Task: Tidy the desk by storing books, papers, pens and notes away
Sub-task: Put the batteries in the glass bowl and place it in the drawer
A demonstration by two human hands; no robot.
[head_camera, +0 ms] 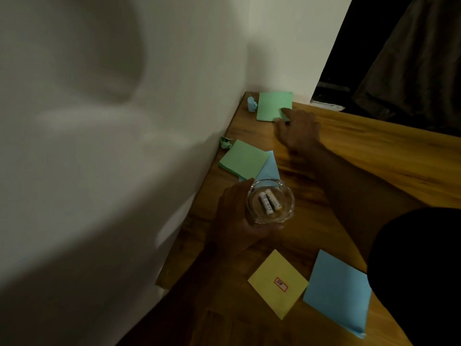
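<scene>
Near the wall (124,171), right hand (299,132) touches green note (273,104) with straight fingers (285,111); left hand (233,213) grips glass dish (289,196).

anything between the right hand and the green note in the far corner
Nothing visible: the right hand touches the near corner of the green note. The crumpled blue paper lies left of it, off the path; the left hand holds the glass dish nearer.

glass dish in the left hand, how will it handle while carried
The glass dish looks thick, so probably heavy for its size and breakable if dropped. The two batteries lie loose inside and may roll if the left hand tilts it.
</scene>
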